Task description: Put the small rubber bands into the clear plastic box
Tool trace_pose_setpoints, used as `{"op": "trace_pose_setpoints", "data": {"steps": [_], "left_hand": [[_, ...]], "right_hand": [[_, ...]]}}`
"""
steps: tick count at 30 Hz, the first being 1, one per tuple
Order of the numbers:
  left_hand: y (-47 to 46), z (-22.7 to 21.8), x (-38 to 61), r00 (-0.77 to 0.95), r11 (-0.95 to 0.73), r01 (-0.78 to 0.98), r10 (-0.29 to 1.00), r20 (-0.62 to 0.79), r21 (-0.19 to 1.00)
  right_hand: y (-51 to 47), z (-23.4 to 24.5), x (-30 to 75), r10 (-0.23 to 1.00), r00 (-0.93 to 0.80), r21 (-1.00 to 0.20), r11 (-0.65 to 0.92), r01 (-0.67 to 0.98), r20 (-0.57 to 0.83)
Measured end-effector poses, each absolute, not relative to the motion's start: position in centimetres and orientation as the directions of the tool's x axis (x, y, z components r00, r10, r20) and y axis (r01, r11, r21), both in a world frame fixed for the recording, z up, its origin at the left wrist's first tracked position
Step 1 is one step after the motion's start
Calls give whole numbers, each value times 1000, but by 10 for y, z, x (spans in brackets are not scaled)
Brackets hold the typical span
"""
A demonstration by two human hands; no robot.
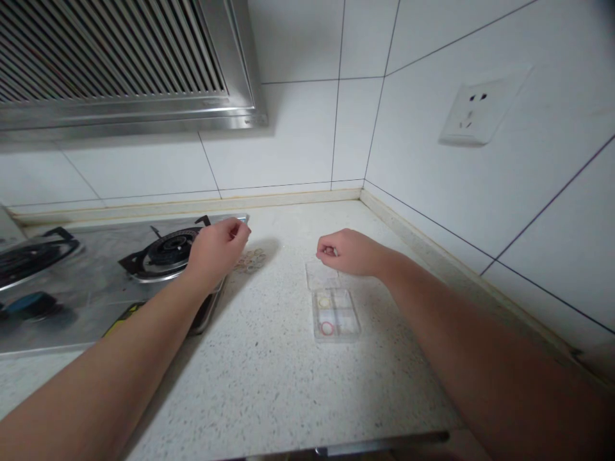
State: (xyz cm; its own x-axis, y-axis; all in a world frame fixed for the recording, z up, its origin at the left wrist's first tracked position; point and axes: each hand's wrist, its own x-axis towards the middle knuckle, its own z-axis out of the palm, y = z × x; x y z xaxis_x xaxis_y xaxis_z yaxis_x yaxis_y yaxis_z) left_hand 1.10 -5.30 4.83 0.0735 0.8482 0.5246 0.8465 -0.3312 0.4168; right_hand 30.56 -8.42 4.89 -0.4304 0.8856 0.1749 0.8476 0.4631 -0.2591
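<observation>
My left hand is closed, fingers curled, above the right edge of the stove; what it holds, if anything, is hidden. Just beside it on the counter lies a loose pile of small thin rings in several pale colours. My right hand is also closed, its fingertips pinched over the open lid of a clear plastic box, and I cannot make out anything in them. The divided clear box sits flat on the counter. A red ring lies in its near left compartment, a yellowish ring in the far left one.
A steel gas stove with black burners takes up the left side. Above it hangs a range hood. White tiled walls meet behind the speckled counter, and a socket is on the right wall.
</observation>
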Motion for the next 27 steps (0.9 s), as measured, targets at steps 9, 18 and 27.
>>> {"op": "trace_pose_setpoints", "data": {"steps": [9, 18, 27], "left_hand": [[-30, 34, -2, 254, -328, 918, 918, 304, 223], [-21, 27, -8, 312, -342, 920, 935, 169, 193], [-21, 25, -8, 352, -375, 904, 926, 141, 205]], "right_hand": [[-86, 49, 305, 890, -432, -273, 456, 847, 146], [-85, 50, 305, 889, -444, -273, 456, 847, 110], [-85, 48, 307, 888, -451, -273, 459, 846, 95]]}}
